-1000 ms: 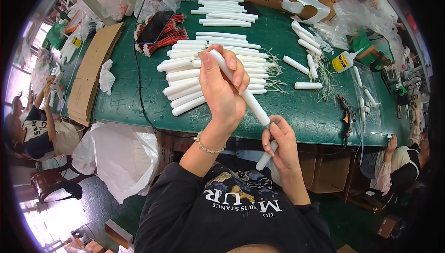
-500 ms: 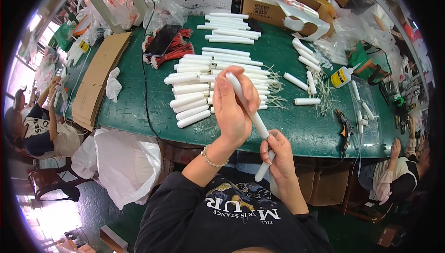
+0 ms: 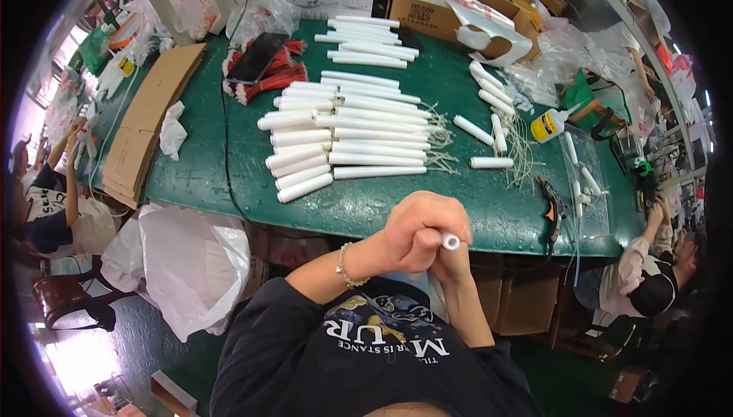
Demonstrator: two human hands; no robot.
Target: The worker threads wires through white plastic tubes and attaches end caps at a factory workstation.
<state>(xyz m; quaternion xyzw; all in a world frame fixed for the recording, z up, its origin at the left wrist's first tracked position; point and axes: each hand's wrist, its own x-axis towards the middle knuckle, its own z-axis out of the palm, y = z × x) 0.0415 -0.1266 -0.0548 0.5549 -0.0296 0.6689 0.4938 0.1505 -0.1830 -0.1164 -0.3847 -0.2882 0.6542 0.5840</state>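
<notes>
My left hand (image 3: 420, 230) is closed around a white tube (image 3: 451, 242), whose open hollow end points up between the fingers. Pressed close behind it, my right hand (image 3: 455, 263) is closed on the same tube, its fingers largely covered by the left. The rest of the tube is hidden by my hands. Both hands are in front of the table's near edge. Beyond them lies a pile of white tubes (image 3: 378, 150), several with thin pale wires (image 3: 439, 136) at their right ends.
Shorter white tubes (image 3: 491, 163) with tangled wires lie to the right, near a yellow-labelled glue bottle (image 3: 547, 126) and black-orange pliers (image 3: 551, 214). A dark phone (image 3: 258, 58) rests on red wire bundles (image 3: 282, 79). Flat cardboard (image 3: 149, 127) lies left; an open carton (image 3: 466, 16) stands behind.
My hands have come together and the tube, formerly slanting lengthwise between them, now points its end up toward the view. My left hand has moved down, nearer my body, and turned over.
</notes>
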